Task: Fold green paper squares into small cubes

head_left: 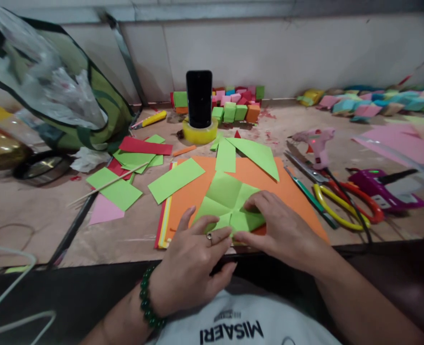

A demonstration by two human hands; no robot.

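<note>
A creased sheet of light green paper (229, 194) lies in front of me on a stack of coloured paper sheets topped with orange (294, 201). Fold lines cross near its middle. My left hand (197, 256), wearing a ring and a green bead bracelet, rests with spread fingers on the sheet's near left edge; its thumb sticks out below the table edge. On the right side, my right hand (280, 227) has its thumb and curled fingers closed on the green paper. The part of the sheet under my fingers is hidden.
Green cut strips (176, 180), a wooden stick (107, 184) and a cutter (150, 120) lie left. A phone (199, 98) stands in a tape roll (199, 132) before folded paper blocks (235, 98). Right are scissors (336, 194), a green pen-like tool (311, 198) and a pink glue gun (318, 143).
</note>
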